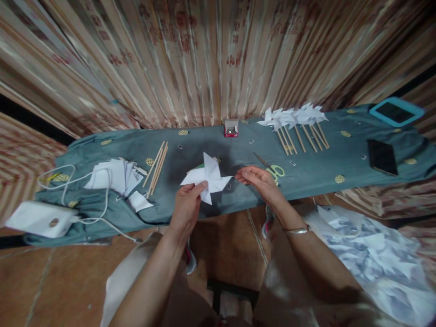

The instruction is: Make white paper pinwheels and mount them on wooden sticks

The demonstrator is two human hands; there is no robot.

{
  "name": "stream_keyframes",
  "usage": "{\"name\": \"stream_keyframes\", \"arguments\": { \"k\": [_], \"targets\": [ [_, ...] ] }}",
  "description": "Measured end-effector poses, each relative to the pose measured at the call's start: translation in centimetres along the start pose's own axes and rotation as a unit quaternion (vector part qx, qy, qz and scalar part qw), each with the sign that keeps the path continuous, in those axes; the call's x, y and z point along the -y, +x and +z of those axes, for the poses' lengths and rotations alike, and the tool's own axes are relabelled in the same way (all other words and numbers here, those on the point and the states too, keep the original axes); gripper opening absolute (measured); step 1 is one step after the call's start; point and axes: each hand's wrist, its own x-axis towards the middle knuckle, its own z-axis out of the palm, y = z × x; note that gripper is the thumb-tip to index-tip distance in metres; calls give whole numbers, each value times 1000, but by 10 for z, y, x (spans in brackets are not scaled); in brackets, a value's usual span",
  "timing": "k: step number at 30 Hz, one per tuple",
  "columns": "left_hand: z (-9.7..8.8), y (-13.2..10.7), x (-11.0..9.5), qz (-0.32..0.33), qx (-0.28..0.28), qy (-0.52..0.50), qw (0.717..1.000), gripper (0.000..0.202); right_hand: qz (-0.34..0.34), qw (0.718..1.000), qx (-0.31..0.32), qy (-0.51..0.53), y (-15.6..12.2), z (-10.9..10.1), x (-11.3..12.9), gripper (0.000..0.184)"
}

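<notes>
A folded white paper pinwheel [212, 174] is held above the table by my left hand [189, 202]. The thumb of that hand presses on the front near the centre, and the fingers are partly hidden behind the paper. Just right of the pinwheel's right tip is my right hand [258, 180], its fingers drawn together in a pinch. Whatever sits between those fingertips is too small to make out. Scissors [276, 170] with light green handles lie right behind my right hand. At the table's back edge stands a small red and white box [231, 129] of shiny metal pins.
Finished pinwheels on sticks [296, 117] lie in a row at the back right. Bare wooden sticks [158, 169] and a paper stack [111, 177] are on the left, near a white corded device [42, 220]. A phone [382, 157] and blue-framed tablet [397, 111] lie right. A bag [381, 259] holds white paper pieces.
</notes>
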Motion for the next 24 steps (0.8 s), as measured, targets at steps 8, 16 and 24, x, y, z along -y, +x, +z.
{"name": "stream_keyframes", "arguments": {
  "k": [8, 16, 24],
  "targets": [
    [-29, 11, -31, 16, -94, -27, 995, 28, -46, 998, -39, -32, 31, 17, -14, 47],
    [-33, 29, -53, 54, -76, -10, 996, 21, -108, 987, -54, -108, 60, 36, -31, 36],
    [-43, 35, -38, 48, -67, -49, 995, 30, -171, 914, -97, -355, 122, 14, 23, 23]
  ]
}}
